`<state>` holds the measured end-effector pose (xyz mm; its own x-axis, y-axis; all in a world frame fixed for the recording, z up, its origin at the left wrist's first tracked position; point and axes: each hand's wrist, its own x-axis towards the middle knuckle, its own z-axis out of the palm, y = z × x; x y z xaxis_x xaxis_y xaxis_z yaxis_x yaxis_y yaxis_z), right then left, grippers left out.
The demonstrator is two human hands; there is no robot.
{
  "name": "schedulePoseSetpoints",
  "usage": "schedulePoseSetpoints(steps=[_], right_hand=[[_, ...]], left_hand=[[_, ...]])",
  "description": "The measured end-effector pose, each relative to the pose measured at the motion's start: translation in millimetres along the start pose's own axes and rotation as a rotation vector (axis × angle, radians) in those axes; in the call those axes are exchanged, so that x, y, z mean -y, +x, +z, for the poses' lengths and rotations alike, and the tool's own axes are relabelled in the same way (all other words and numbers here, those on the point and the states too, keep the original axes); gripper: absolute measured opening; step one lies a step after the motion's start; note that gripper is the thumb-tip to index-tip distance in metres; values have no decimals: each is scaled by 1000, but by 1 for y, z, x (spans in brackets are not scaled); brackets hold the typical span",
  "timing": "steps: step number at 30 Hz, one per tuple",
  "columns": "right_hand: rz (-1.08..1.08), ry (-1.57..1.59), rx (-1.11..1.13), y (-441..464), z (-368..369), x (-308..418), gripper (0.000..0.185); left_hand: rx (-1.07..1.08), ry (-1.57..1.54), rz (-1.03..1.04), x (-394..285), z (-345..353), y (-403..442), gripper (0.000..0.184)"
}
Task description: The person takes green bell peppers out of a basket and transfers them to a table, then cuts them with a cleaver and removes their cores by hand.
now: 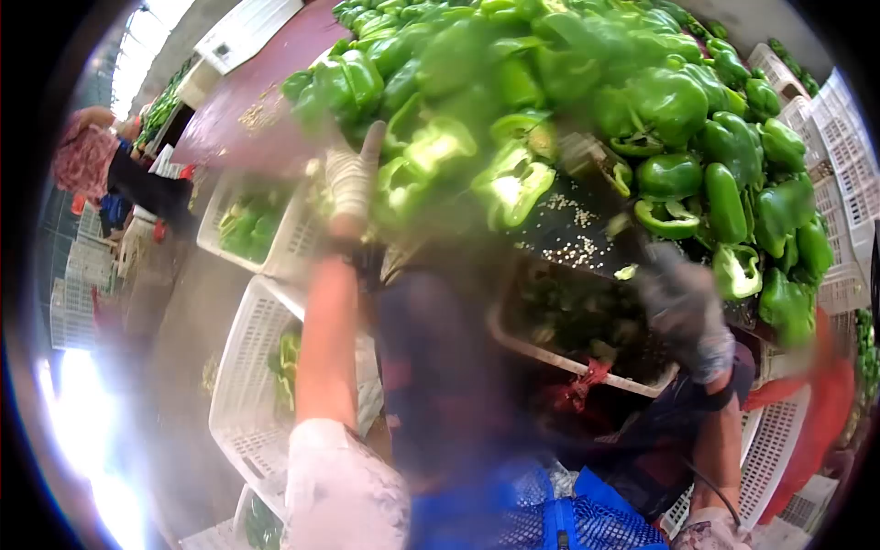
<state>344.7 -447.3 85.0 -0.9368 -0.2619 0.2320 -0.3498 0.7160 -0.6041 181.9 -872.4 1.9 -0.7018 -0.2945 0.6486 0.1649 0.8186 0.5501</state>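
My left hand [351, 179], in a pale glove, is at the left edge of the pepper pile, beside a cut green pepper [408, 179]; its thumb or a finger points up and a smear hides the rest. On the right, my right hand [678, 298], in a dark, wet-looking glove, is blurred over the edge of the dark work surface [596, 243]. What its fingers hold, if anything, cannot be made out. Another opened pepper [513, 188] shows its pale inside between my hands, near scattered seeds [568, 220].
Green peppers [669, 101] are heaped across the table. Below its edge stands a bin [632, 380] of dark green scraps. White crates [243, 394] stand at the left, one with cut peppers [247, 229]. Another person [87, 165] is at the far left; more crates [839, 137] are at the right.
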Motion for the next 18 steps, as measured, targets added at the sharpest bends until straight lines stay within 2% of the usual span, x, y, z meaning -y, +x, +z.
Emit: schedulePoseSetpoints(steps=[2,4,5,6,8,9,11,12,13,15,18], right_hand=[[-226,107,195,10,22,14,17],[-221,-10,349,24,43,27,16],[-220,-7,282,31,54,27,17],[-182,-21,282,37,55,26,18],[-104,-49,292,52,54,25,20],[-317,-241,371,55,46,29,17],[-297,-256,373,63,46,30,19],[-288,-263,379,64,46,30,21],[-180,-248,409,68,49,31,18],[-63,-169,314,70,55,35,17],[45,-88,296,69,63,32,19]], left_hand=[[-111,5,-51,-4,21,-2,103],[-188,45,-80,-14,25,1,103],[-253,137,-71,-15,32,7,103],[-250,78,-142,-17,39,7,103],[-308,3,-95,-22,53,16,95],[-213,73,-127,-26,57,23,92],[-11,226,-189,-28,61,30,86],[16,245,-177,-28,63,34,84],[42,263,-164,-29,65,41,81],[85,218,-138,-24,68,52,79],[271,290,-212,-23,56,60,79]])
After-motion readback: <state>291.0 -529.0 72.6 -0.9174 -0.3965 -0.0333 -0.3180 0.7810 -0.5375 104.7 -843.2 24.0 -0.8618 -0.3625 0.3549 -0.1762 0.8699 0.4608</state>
